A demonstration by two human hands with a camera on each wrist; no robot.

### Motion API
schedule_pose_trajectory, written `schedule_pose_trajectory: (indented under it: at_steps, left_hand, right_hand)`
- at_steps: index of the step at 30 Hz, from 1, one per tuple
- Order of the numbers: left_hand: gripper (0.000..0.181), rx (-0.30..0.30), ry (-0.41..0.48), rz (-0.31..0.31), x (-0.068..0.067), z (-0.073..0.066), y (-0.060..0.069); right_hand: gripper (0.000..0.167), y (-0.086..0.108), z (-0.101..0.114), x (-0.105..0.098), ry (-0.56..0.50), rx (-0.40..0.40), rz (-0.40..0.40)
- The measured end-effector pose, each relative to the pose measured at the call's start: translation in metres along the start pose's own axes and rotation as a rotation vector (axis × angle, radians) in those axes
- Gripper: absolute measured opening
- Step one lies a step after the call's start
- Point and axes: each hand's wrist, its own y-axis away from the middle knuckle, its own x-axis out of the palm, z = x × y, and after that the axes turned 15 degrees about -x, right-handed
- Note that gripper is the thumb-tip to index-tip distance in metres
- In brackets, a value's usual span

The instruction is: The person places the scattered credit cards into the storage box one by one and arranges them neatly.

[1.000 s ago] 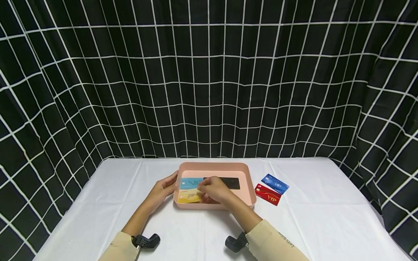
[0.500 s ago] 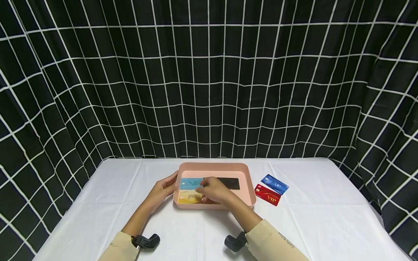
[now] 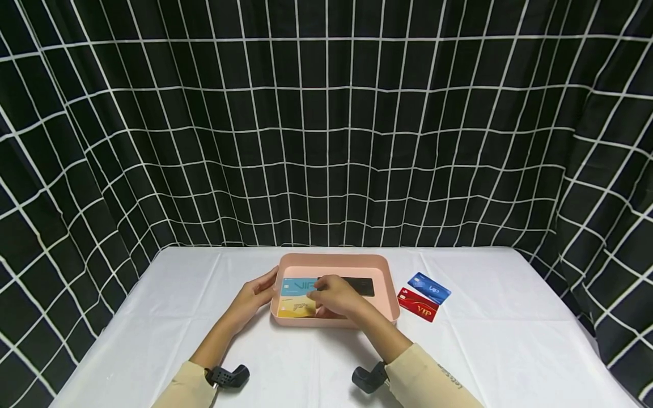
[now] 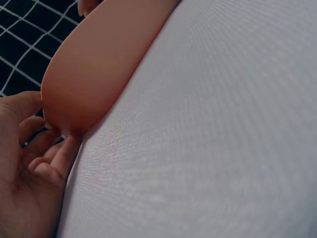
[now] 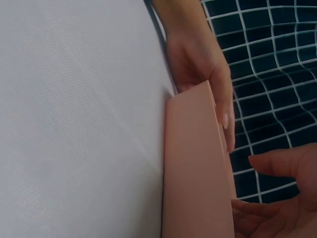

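- Left hand (image 3: 255,296), grip relaxed and apart, rests against the pink tray (image 3: 334,260), lower centre.
- Right hand (image 3: 339,297) meets the yellow card's (image 3: 296,309) right end inside; whether its grip pinches, cannot tell.
- Light, flat nudges should best square it with the light-blue VIP card (image 3: 297,287).

Pink tray (image 5: 195,173), long outer wall facing view, standing on white cloth (image 5: 79,124). Left hand (image 5: 198,64) at tray's far end, fingers running close along it, partly hidden by tray. Right hand (image 5: 299,210) at tray's rim, on side away from white cloth: thumb stretched out, apart from tray; other fingers partly hidden behind rim, whatever they touch out of sight. Beyond tray, dark curtain (image 5: 277,99) with white grid lines.
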Motion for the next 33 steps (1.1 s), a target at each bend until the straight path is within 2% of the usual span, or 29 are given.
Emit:
schedule_pose_trajectory:
  at_steps: [5, 9, 12, 23, 33]
  left_hand:
    - [0.059, 0.01, 0.003, 0.0, 0.0, 0.001, 0.0]
    - [0.059, 0.013, -0.009, -0.003, 0.0, 0.002, 0.0]
    - [0.059, -0.007, 0.006, -0.003, 0.0, 0.001, 0.001]
    - [0.059, 0.014, -0.003, 0.009, -0.001, -0.001, 0.002]
    - [0.059, 0.014, -0.008, 0.009, 0.001, 0.0, 0.001]
  right_hand:
    - [0.048, 0.0, 0.0, -0.001, -0.05, 0.01, 0.005]
    - [0.047, 0.001, -0.001, -0.002, -0.05, 0.005, 0.002]
    - [0.046, 0.001, -0.001, -0.002, -0.037, -0.006, -0.004]
    - [0.042, 0.008, 0.005, -0.006, -0.095, -0.051, -0.016]
    - [0.029, 0.018, 0.011, -0.014, -0.105, -0.121, -0.045]
